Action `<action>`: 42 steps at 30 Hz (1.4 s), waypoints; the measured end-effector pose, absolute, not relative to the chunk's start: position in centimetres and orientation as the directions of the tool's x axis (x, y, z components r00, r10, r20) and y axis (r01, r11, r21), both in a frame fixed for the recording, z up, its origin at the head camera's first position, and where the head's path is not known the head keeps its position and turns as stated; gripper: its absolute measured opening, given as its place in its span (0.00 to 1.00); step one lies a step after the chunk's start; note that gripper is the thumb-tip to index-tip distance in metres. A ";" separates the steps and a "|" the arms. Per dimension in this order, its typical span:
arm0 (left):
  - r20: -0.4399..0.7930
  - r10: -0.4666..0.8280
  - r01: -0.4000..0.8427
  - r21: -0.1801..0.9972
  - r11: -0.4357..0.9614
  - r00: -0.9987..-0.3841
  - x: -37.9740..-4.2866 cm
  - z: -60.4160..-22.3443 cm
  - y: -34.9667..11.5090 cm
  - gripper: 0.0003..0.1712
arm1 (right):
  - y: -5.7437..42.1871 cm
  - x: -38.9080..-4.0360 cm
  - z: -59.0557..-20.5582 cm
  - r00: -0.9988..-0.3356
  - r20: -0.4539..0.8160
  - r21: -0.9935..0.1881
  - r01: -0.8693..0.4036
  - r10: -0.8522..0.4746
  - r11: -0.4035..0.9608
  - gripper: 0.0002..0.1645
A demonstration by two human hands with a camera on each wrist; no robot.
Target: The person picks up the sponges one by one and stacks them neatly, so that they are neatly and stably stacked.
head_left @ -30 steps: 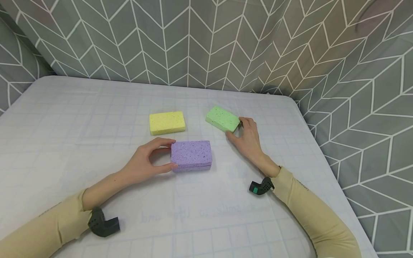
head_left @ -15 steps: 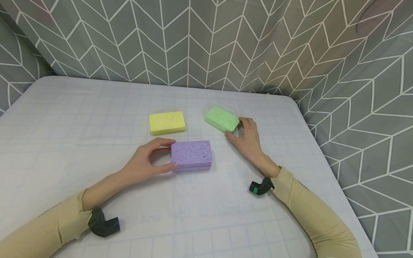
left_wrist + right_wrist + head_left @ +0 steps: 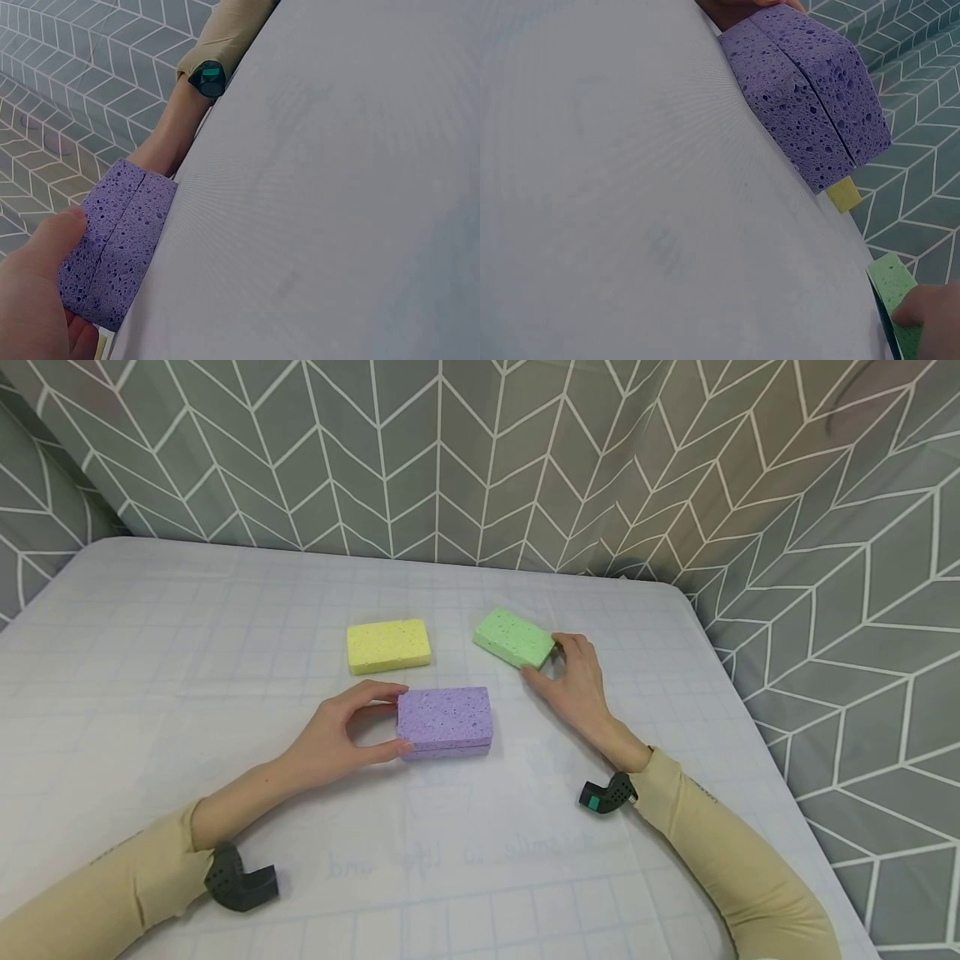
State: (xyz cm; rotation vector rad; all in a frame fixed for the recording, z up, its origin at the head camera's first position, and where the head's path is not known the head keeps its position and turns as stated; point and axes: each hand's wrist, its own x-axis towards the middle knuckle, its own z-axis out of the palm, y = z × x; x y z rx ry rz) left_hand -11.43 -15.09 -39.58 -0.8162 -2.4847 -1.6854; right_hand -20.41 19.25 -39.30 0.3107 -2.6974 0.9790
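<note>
Green sponge, head view: right of the yellow sponge, right grip pinched across its end (probably angle control). Left grip, sponge-wide, holds the purple sponge stack. Left wrist: left thumb on its seamed side, likely bracing. Right wrist: right thumb on green.

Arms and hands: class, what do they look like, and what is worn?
Left sleeve and right sleeve: tan, with markings too small to read. Left device and right device, at the wrists: black, bent; the right has a green patch. Left hand and right hand: no gloves.
</note>
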 end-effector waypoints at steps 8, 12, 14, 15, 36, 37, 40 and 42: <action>0.312 0.402 0.439 0.856 0.275 -0.861 -11.4 -39.6 -15.1 0.39 | 19.2 -20.3 -39.2 -0.942 0.315 -0.602 -0.292 -0.115 0.743 0.41; 0.314 0.402 0.438 0.858 0.267 -0.860 -11.4 -39.7 -15.1 0.39 | 19.1 -20.2 -39.2 -0.940 0.320 -0.601 -0.296 -0.116 0.742 0.41; 0.313 0.403 0.438 0.859 0.266 -0.860 -11.4 -39.7 -15.1 0.38 | 19.1 -20.2 -39.1 -0.941 0.319 -0.602 -0.295 -0.116 0.742 0.41; 0.313 0.403 0.437 0.859 0.266 -0.860 -11.4 -39.7 -15.1 0.39 | 19.1 -20.2 -39.1 -0.941 0.318 -0.602 -0.294 -0.116 0.742 0.41; 0.315 0.400 0.441 0.854 0.276 -0.861 -11.4 -39.7 -15.1 0.39 | 19.1 -20.1 -39.2 -0.923 0.367 -0.601 -0.329 -0.114 0.728 0.37; 0.314 0.400 0.440 0.854 0.277 -0.861 -11.4 -39.7 -15.1 0.39 | 19.1 -20.1 -39.2 -0.922 0.370 -0.602 -0.332 -0.115 0.726 0.37; 0.307 0.398 0.433 0.857 0.281 -0.865 -11.4 -39.6 -15.1 0.39 | 19.1 -20.1 -39.2 -0.917 0.380 -0.602 -0.343 -0.119 0.721 0.36; 0.301 0.397 0.428 0.857 0.287 -0.867 -11.3 -39.5 -15.1 0.39 | 19.1 -20.1 -39.3 -0.914 0.386 -0.602 -0.349 -0.121 0.718 0.36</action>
